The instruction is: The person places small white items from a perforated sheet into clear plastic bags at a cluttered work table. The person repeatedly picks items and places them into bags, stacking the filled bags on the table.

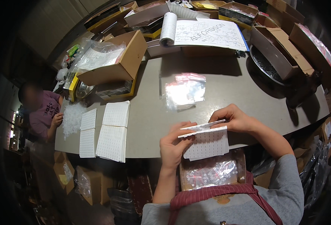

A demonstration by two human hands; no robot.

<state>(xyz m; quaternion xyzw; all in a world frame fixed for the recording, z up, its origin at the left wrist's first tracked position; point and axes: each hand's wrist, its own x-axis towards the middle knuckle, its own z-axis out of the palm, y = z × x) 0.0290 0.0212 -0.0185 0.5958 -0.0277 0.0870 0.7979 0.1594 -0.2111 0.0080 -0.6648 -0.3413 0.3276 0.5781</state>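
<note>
Near the table's front edge I hold a white printed paper sheet (206, 144), partly folded over, with rows of small marks. My left hand (171, 144) grips its left side, thumb in front and fingers behind. At the upper right, my right hand (233, 119) pinches the folded-over part of the sheet. Just below, a cardboard box (241, 165) on my lap side holds small clear bags of white ring-shaped pieces (210, 172). Beyond my hands lies a pile of clear zip bags (185, 92) with red strips, shining under the light.
Two banded stacks of printed sheets, a narrow one (87, 137) and a wider one (113, 131), lie left. Beside them is a heap of translucent small pieces (73, 116), near another person (47, 112). Cardboard boxes (120, 62), an open pad (210, 33) and a black round tray (263, 65) line the back.
</note>
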